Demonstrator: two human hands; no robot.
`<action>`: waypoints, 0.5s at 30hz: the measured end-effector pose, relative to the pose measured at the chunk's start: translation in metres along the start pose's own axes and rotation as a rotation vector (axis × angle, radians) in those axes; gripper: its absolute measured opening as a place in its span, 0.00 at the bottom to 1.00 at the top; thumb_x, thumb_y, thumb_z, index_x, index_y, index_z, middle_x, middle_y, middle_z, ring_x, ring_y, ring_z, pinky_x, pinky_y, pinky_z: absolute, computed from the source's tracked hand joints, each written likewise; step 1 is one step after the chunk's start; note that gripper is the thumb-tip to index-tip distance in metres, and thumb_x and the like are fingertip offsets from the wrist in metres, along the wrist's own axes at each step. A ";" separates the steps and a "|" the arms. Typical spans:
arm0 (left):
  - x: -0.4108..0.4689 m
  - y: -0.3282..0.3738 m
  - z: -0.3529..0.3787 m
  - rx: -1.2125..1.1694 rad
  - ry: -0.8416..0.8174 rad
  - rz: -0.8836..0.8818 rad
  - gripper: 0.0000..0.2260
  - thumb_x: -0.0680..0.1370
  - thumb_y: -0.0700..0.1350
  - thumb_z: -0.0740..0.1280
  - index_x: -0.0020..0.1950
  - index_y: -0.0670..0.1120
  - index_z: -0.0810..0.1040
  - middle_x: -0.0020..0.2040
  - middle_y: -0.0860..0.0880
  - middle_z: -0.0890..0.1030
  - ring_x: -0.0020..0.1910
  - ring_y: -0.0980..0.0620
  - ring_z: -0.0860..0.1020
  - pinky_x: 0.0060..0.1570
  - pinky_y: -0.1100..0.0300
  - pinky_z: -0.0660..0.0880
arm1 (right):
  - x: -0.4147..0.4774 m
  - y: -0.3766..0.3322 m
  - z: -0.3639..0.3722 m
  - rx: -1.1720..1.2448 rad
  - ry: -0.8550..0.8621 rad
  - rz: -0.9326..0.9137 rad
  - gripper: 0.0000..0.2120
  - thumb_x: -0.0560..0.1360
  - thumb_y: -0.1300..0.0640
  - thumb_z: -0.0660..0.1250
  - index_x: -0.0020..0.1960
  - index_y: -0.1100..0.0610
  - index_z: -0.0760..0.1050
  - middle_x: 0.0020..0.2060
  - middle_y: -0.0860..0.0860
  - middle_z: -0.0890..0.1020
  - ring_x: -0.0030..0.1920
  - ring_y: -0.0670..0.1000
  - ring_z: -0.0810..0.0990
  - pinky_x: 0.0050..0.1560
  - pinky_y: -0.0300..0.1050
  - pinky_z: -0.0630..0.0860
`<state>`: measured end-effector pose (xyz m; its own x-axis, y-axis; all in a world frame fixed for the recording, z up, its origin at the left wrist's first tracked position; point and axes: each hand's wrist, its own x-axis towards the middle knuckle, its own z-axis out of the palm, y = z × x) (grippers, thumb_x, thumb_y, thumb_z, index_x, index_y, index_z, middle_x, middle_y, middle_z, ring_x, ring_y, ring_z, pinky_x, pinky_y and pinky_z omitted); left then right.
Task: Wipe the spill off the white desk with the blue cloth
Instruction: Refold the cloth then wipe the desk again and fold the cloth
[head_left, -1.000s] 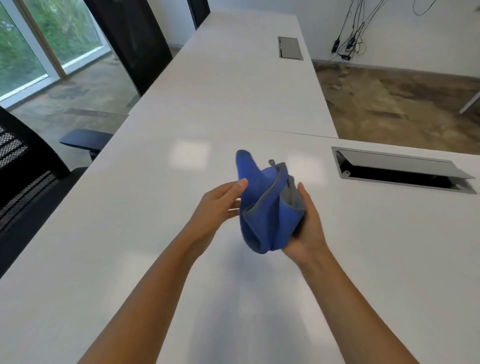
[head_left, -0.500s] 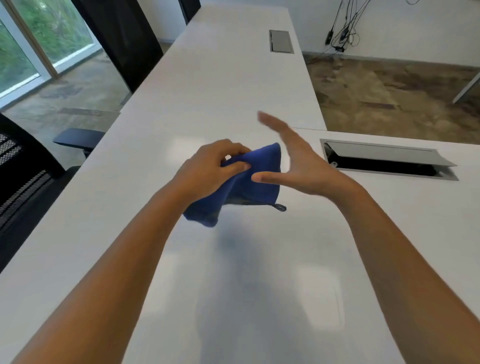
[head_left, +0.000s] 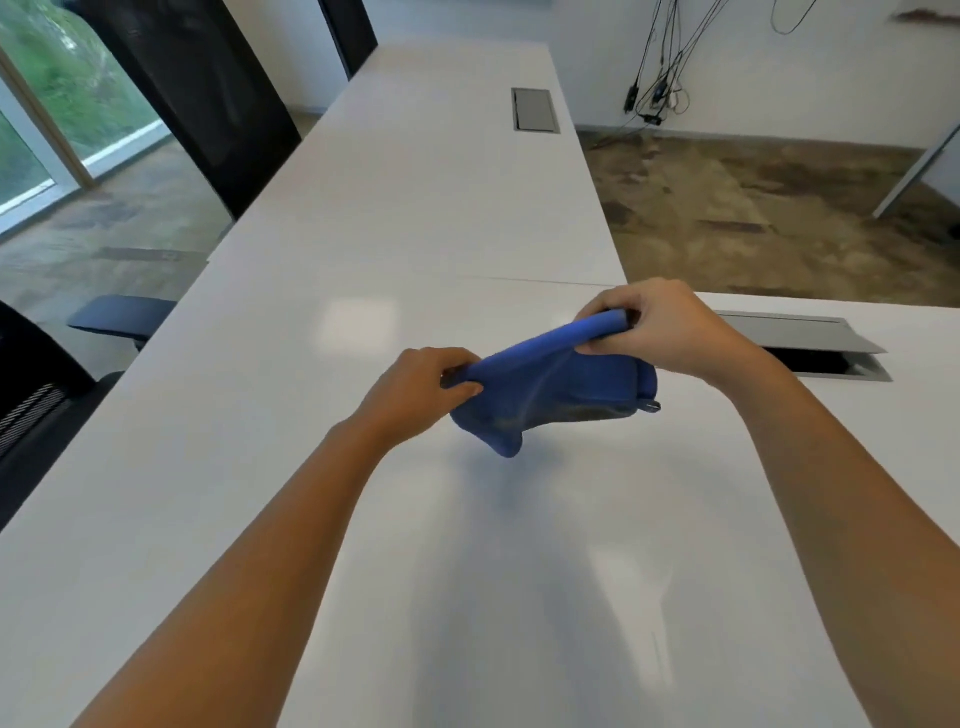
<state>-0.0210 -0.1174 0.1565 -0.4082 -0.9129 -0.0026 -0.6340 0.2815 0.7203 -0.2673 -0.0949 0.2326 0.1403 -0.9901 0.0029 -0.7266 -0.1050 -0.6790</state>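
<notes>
The blue cloth (head_left: 550, 387) hangs stretched between both hands above the white desk (head_left: 363, 249), a little off its surface. My left hand (head_left: 415, 387) pinches the cloth's left end. Higher and to the right, my right hand (head_left: 657, 325) grips the other end. The cloth sags in the middle, with a folded corner drooping toward the desk and a small tag at its right edge. No spill stands out on the glossy top; only light reflections and the shadow of my arms show.
An open cable hatch (head_left: 810, 351) sits in the desk just right of my right hand, and a shut hatch (head_left: 535, 110) lies farther back. A black office chair (head_left: 47, 384) stands at the left edge. Cables (head_left: 657, 98) hang on the far wall.
My right hand, open half a second ago, has closed on the cloth's right end and pulled it up and to the right. The cloth is now spread between both hands.
</notes>
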 end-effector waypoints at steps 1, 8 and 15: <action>0.007 0.006 0.001 -0.007 0.029 0.013 0.07 0.75 0.44 0.64 0.50 0.53 0.79 0.45 0.55 0.81 0.45 0.55 0.77 0.46 0.58 0.75 | 0.000 0.011 -0.006 -0.027 0.011 0.030 0.07 0.69 0.60 0.72 0.44 0.50 0.82 0.41 0.43 0.84 0.43 0.40 0.80 0.39 0.26 0.73; 0.092 0.053 0.033 0.135 0.031 0.074 0.12 0.75 0.37 0.62 0.55 0.46 0.80 0.53 0.47 0.81 0.51 0.46 0.78 0.52 0.53 0.75 | 0.023 0.096 -0.026 -0.394 0.196 0.227 0.06 0.73 0.56 0.66 0.46 0.46 0.77 0.42 0.46 0.81 0.44 0.52 0.77 0.40 0.43 0.70; 0.136 0.069 0.097 0.111 0.216 0.265 0.12 0.75 0.34 0.62 0.55 0.41 0.80 0.53 0.42 0.80 0.52 0.45 0.76 0.47 0.66 0.64 | 0.022 0.164 -0.024 -0.470 0.641 0.117 0.10 0.70 0.68 0.65 0.44 0.55 0.77 0.37 0.53 0.82 0.38 0.56 0.77 0.41 0.48 0.72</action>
<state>-0.1842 -0.1932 0.1382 -0.4272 -0.8422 0.3290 -0.5972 0.5360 0.5966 -0.3994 -0.1360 0.1386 -0.2643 -0.8427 0.4690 -0.9399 0.1161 -0.3211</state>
